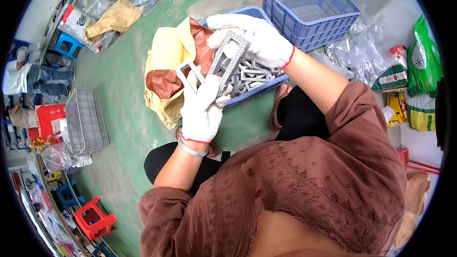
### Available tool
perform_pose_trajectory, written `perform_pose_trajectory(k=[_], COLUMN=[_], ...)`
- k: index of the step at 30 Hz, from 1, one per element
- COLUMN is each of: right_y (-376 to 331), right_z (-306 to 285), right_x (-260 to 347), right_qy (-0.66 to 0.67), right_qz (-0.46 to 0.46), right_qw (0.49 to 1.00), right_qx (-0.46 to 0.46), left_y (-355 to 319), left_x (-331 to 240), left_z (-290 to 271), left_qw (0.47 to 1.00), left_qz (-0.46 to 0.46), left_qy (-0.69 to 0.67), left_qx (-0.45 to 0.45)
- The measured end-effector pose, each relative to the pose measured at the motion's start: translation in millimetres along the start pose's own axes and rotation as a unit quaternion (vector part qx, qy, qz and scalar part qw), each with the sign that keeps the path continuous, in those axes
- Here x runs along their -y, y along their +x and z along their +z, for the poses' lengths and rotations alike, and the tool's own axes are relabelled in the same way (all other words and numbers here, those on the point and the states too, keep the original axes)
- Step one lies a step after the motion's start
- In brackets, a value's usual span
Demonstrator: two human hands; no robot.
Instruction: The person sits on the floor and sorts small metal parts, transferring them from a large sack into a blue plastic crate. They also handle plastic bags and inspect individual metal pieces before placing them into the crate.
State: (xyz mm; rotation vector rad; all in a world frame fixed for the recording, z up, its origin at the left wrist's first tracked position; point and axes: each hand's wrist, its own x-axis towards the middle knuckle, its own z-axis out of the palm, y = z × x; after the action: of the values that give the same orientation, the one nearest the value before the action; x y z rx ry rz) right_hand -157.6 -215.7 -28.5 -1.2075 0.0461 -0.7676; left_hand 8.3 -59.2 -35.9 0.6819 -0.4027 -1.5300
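Both hands wear white knit gloves with red cuffs. My left hand (203, 114) is closed on a small grey rectangular frame (181, 70) with an open middle, tilted up near the sack. In my right hand (264, 40) a larger, patterned grey rectangular frame (243, 44) is pinched near its upper end; its lower end reaches beside my left fingers. Under the hands, a blue plastic crate (257, 94) holds many similar grey frames (257, 74), partly hidden by my right hand. Left of the crate stands a yellow woven sack (169, 43) with its reddish-brown lining showing.
Another blue crate (309, 28) stands at the far right, beside clear plastic bags (362, 54) and a green bag (423, 62). To the left are a grey crate (87, 123), a red stool (95, 219) and a blue stool (68, 45). Another person (40, 80) is at the far left.
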Motion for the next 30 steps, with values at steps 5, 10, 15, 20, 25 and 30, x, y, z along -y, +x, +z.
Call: perform_pose_trajectory(k=[5,10,15,20,25,30], right_y=[1.5,5.3,7.8,8.8,5.1,5.0], right_z=[3.0,15.7,30.4,25.8,23.4,23.3], right_x=[-20.8,-20.8,-13.5,-18.5,-20.9,-18.5], right_qy=[0.135,0.248,0.22,0.239,0.221,0.218], right_qz=[-0.018,0.035,0.073,0.097,0.106,0.112], right_qw=[0.991,0.968,0.972,0.965,0.969,0.969], right_qx=[-0.006,-0.018,0.031,0.042,0.016,0.012], left_y=[-4.4,-4.7,-4.0,-9.3,-12.4,-12.7], left_x=[-0.3,-8.7,-8.5,0.3,6.6,8.4], left_z=[0.0,2.3,15.1,20.9,25.6,25.3], left_qw=[0.999,0.998,0.996,0.999,0.999,0.999], left_qz=[0.026,0.037,0.065,0.036,0.034,0.035], left_qy=[-0.003,-0.029,-0.009,-0.002,-0.002,0.008], left_qx=[-0.036,-0.041,-0.052,-0.03,-0.017,-0.004])
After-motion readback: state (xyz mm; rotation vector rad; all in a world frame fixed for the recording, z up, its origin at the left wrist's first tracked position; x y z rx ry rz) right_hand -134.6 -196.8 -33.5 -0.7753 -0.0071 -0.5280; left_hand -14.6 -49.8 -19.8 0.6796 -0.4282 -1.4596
